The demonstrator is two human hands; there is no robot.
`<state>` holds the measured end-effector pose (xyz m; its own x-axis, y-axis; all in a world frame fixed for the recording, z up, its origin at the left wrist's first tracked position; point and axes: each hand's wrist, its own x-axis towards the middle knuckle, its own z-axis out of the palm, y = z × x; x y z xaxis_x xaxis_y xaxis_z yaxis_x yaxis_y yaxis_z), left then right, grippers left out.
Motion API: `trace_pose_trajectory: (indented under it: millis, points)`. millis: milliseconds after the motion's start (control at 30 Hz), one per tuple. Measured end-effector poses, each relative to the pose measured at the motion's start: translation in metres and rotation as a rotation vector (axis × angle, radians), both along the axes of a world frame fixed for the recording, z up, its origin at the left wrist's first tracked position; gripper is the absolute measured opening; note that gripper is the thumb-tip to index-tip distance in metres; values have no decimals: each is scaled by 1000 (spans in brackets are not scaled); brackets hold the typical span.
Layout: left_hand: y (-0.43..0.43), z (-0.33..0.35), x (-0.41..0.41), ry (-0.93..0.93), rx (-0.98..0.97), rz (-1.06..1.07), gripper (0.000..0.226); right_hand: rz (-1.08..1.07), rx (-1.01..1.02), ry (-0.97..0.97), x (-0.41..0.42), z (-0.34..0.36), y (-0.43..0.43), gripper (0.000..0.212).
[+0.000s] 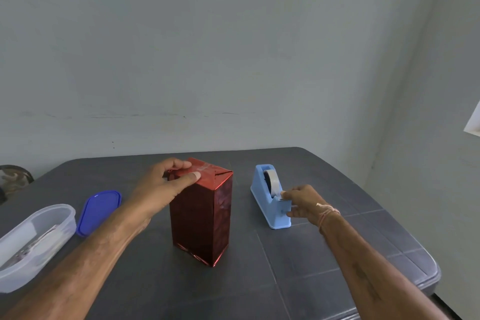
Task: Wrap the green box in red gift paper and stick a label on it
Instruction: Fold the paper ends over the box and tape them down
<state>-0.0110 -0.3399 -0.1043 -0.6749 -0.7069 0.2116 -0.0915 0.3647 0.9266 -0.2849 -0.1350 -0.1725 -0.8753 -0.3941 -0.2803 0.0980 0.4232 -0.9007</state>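
Red-wrapped box [200, 221] stands upright mid-table [324, 267], fully covered in shiny red paper, flaps folded on top. I can't see any green, or a label, from this side.

Left hand [161, 184] sits on the box top from 9 o'clock - fingers curled over the far edge of the folded flaps, thumb pressed flat along the near edge, so it is clamped on the top.

Blue tape dispenser [262, 197] is at 3 o'clock of the box, near but apart. Right hand [302, 201] is at its near end - fingertips together, pinching the tape [272, 179] at the cutter.

Blue lid [98, 212] lies flat at 9 o'clock of the box. Clear plastic container [65, 228] is at 8 o'clock by the table edge; its contents are too blurred to name.
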Motion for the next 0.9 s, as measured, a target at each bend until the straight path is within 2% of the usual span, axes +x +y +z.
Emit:
trace_pose_trajectory:
  millis: [233, 567, 833, 900]
  points:
    - [2, 1, 0, 13, 21, -2, 28, -46, 29, -91, 2, 15, -9, 43]
    - [4, 3, 4, 0, 51, -4, 28, -102, -156, -152, 8, -2, -1, 51]
    - [7, 6, 5, -12, 63, -4, 29, -104, -225, -156, 11, -11, 5, 28]
    - [8, 7, 5, -7, 61, -3, 30, -117, -230, -167, 13, -10, 5, 17]
